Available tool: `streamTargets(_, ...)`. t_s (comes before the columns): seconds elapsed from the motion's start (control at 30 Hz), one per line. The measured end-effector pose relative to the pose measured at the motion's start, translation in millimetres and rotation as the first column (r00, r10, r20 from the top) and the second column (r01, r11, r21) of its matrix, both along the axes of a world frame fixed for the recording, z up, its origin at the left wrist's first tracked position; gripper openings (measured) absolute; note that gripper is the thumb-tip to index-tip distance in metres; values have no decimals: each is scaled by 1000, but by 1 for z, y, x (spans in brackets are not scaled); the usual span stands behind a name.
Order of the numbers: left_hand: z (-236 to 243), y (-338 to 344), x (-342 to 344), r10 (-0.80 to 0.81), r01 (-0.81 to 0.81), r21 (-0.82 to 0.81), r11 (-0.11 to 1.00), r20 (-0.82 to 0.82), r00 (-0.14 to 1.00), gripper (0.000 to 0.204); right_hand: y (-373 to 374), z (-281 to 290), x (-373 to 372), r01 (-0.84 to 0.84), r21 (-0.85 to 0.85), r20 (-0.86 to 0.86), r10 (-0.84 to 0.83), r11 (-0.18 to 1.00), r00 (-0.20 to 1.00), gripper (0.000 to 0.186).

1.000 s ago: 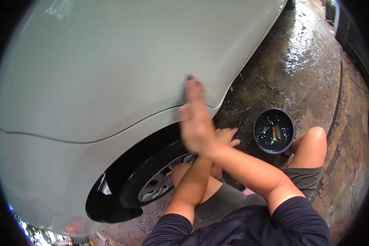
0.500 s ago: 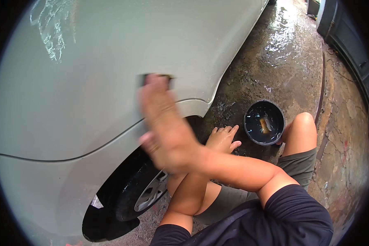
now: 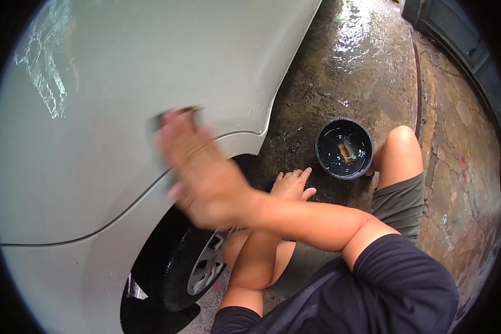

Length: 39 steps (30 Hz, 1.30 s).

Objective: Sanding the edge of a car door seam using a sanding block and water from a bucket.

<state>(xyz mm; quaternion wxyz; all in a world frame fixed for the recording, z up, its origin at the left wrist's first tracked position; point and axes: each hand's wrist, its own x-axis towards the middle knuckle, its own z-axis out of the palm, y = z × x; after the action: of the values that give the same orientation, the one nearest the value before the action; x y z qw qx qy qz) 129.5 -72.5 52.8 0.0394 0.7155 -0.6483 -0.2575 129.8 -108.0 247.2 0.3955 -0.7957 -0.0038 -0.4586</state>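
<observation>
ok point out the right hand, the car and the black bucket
Right hand (image 3: 203,175), head view, on its back
Car (image 3: 111,136), head view, on its side panel
Black bucket (image 3: 344,177), head view, on its rim

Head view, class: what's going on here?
The person's bare right hand, blurred, holds a small dark object apparently against the smooth silver-grey car panel above a black rubber tyre. The open left hand shows beyond the right forearm, holding nothing visible. A round black bucket on wet brown ground contains liquid and a yellowish object.
</observation>
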Motion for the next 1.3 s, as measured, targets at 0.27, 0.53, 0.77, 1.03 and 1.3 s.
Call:
streamTargets(0.27, 4, -11, -7, -5, 4, 12, 1000, 46, 999, 73, 7, -10, 7, 25, 226, 55, -39, 974, 998, 78)
streamTargets(0.53, -31, -12, -2, -34, 30, 41, 999, 92, 995, 78, -39, -103, 8, 199, 480, -180, -126, 854, 976, 74)
streamTargets(0.77, 9, -19, -16, -41, 40, -18, 999, -36, 999, 71, 4, -17, -2, 28, -58, -48, -31, 998, 998, 87)
streamTargets(1.03, -59, 21, 22, 147, -233, -150, 961, -434, 889, 68, -58, -96, -36, -259, 709, 203, 161, 656, 966, 56)
streamTargets(1.3, 4, 3, -9, 129, -129, -16, 992, 32, 991, 55, -92, -109, -29, -15, 609, 71, -36, 793, 997, 35)
